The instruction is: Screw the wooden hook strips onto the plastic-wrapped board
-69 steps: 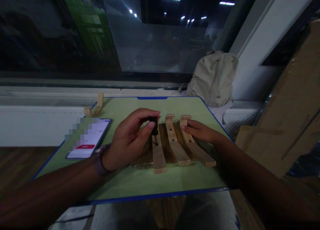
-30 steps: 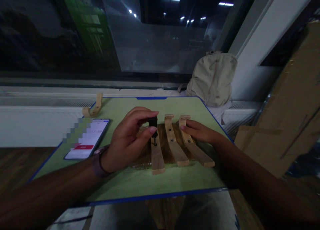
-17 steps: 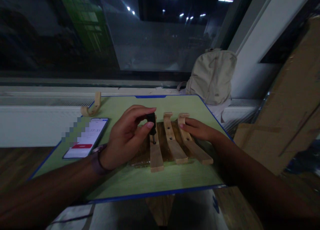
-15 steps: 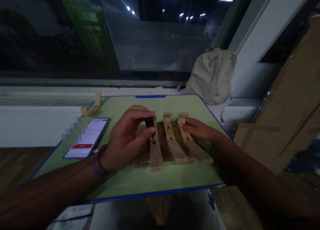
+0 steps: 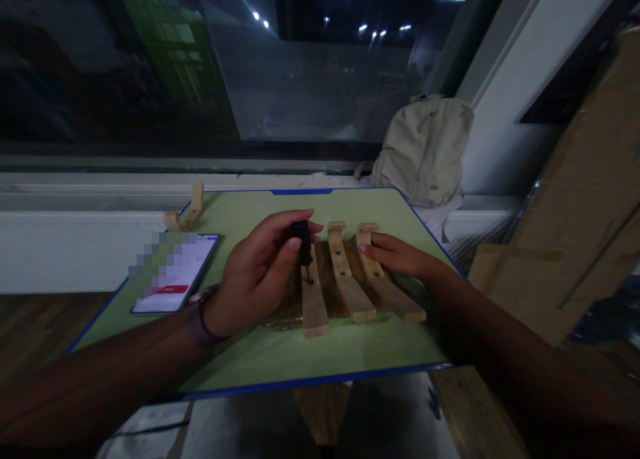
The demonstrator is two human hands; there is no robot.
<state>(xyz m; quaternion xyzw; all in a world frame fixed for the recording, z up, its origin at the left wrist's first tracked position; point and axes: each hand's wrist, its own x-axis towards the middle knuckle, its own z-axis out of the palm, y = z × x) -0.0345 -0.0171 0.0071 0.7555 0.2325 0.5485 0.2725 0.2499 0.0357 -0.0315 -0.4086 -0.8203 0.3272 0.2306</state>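
Between the thumb and fingers of my left hand [image 5: 260, 266] is a short screwdriver [image 5: 302, 243] with a black handle. Its metal shaft points down into a hole of the left wooden hook [image 5: 315, 312]. A middle wooden hook [image 5: 345, 276] and a right wooden hook [image 5: 387, 286] lie beside it, each with a curled far end and dark holes. All three rest across a brown board [image 5: 327, 272] with a glossy, film-like edge. My right hand [image 5: 400, 254] grips the right hook near its curled end; some of its fingers are hidden.
A green table [image 5: 240, 372] with blue edging holds the work. On its left lie a phone [image 5: 180, 272] and another wooden hook [image 5: 187, 212]. Behind stand a beige backpack [image 5: 425, 152] and a dark window [image 5: 310, 92]. Cardboard [image 5: 575, 192] leans at the right.
My left fingers have shifted their grip around the screwdriver handle, which now stands more upright with more of it showing. My right hand stays on the right hook.
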